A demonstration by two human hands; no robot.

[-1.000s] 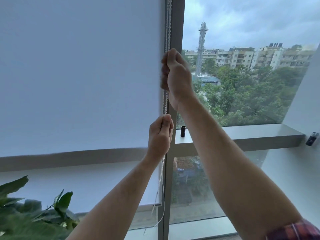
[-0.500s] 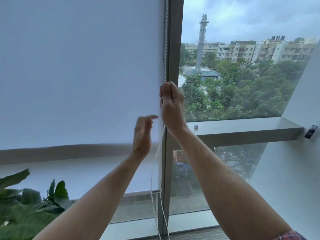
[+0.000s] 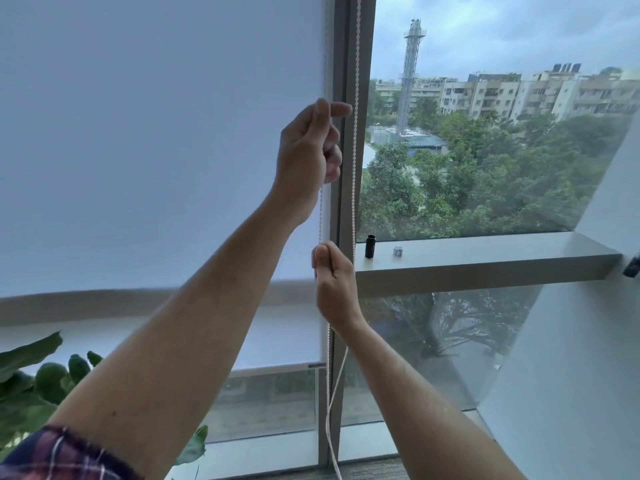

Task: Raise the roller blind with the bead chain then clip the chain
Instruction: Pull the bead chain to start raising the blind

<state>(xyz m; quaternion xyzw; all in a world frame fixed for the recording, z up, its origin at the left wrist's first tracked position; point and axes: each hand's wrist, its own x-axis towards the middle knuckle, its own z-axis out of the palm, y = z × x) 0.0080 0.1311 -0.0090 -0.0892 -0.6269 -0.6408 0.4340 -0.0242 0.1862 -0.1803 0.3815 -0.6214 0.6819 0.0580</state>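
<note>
The white roller blind (image 3: 156,150) covers the left window pane, and its bottom bar (image 3: 277,368) hangs well below the ledge height. A white bead chain (image 3: 354,174) hangs in two strands along the window post. My left hand (image 3: 310,150) is raised high beside the post, fingers curled on the nearer strand with the index finger sticking out. Lower down, my right hand (image 3: 334,282) is closed on the same strand, which runs taut between the two hands. Below it the chain dangles loose toward the floor.
On the grey ledge (image 3: 485,258) to the right stand a small black cylinder (image 3: 370,246) and a small white clip (image 3: 398,251). A black fitting (image 3: 632,266) sits on the right wall. Green plant leaves (image 3: 38,375) fill the lower left corner.
My right hand came down the chain from high to ledge height. My left hand let go, rose and closed on the chain above it. The blind's bottom bar sits slightly higher.
</note>
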